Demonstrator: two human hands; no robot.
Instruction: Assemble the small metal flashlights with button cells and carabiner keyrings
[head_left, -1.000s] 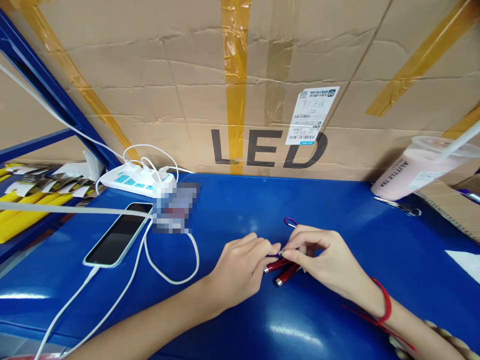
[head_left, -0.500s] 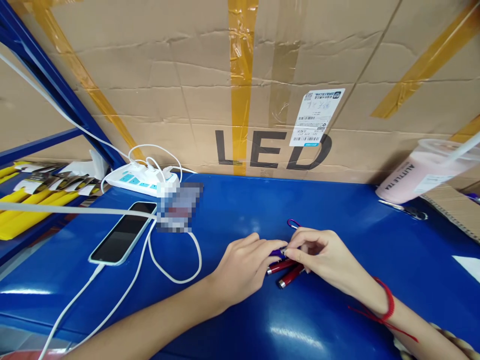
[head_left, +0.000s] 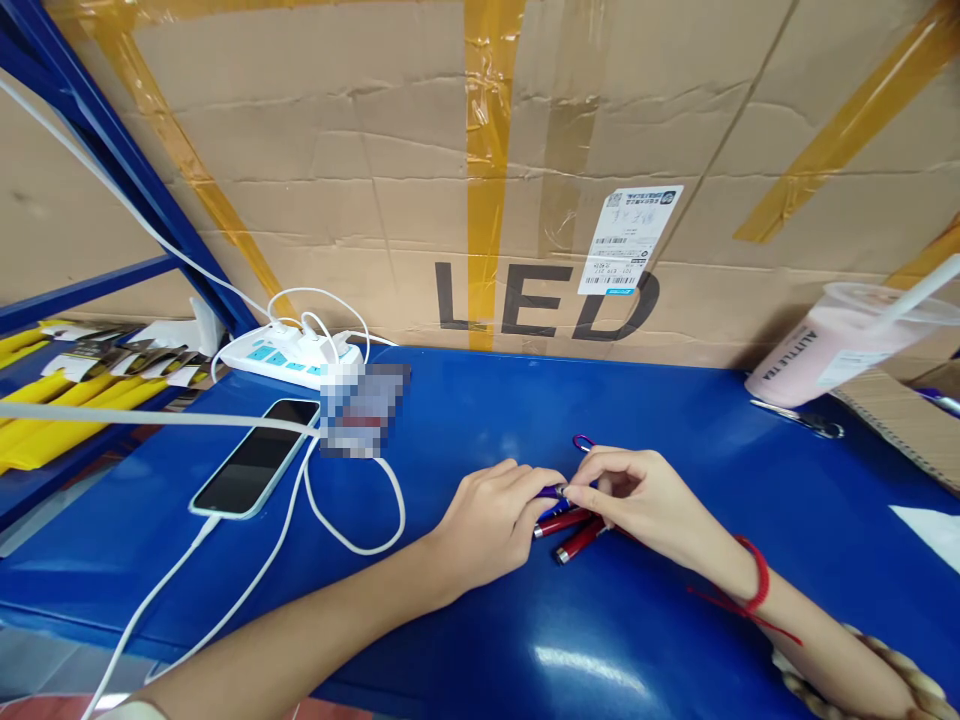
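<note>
Both my hands meet at the middle of the blue table point(head_left: 675, 640). My left hand point(head_left: 491, 520) and my right hand point(head_left: 637, 495) pinch a small purple pen-shaped tube point(head_left: 553, 492) between their fingertips. Two red tubes with silver tips point(head_left: 574, 532) lie on the table just under my right hand. A small purple clip ring point(head_left: 583, 442) sticks out behind my right hand's fingers. A red string bracelet point(head_left: 756, 580) circles my right wrist.
A phone point(head_left: 255, 470) on a white cable point(head_left: 352, 540) lies at the left, with a white power strip point(head_left: 289, 355) behind it. A large LED cardboard box point(head_left: 525, 180) walls the back. A pink drink cup point(head_left: 832, 350) and scissors point(head_left: 802, 418) sit at the right; yellow packs point(head_left: 67, 410) fill a left shelf.
Both hands stay pinched together on the purple tube, shifting only slightly. The view has drifted a little, nothing else has moved.
</note>
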